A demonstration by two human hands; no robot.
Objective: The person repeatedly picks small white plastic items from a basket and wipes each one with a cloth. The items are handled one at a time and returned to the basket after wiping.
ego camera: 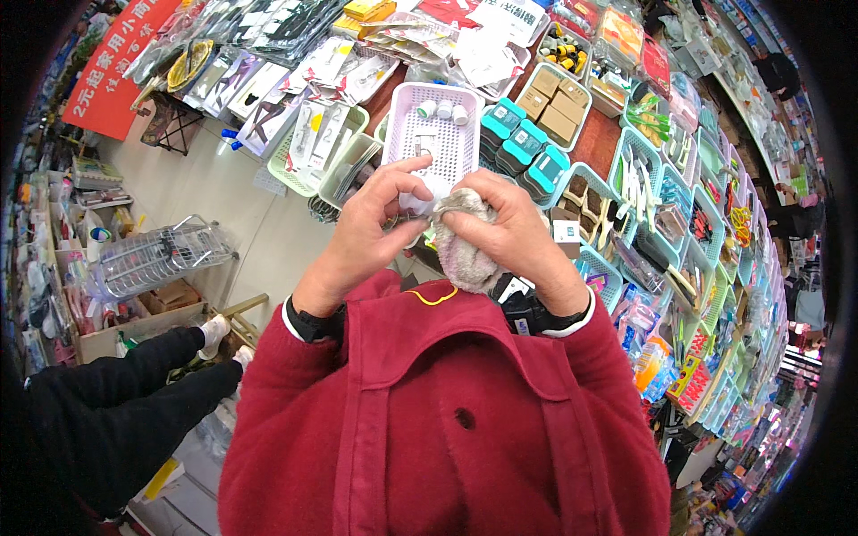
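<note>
In my right hand (506, 224) I grip a bunched grey-white cloth (464, 251), whose lower end hangs down toward my apron. My left hand (385, 211), fingers curled, is at a small whitish, partly see-through item (429, 191); my fingers and the cloth hide much of it, so its kind is unclear. Both hands are close together over the near end of a pale lilac perforated plastic basket (395, 127). Several small white round containers (444, 110) lie at the basket's far end, with a small printed label or packet (425, 144) nearer the middle.
Right of the basket stand teal-topped packs (526, 144) and a tray of small cardboard boxes (556, 110). More baskets of goods curve down the right side. Packaged goods fill a green basket (288, 157) on the left. A wire cart (167, 258) and another person's legs (134, 402) are at the lower left.
</note>
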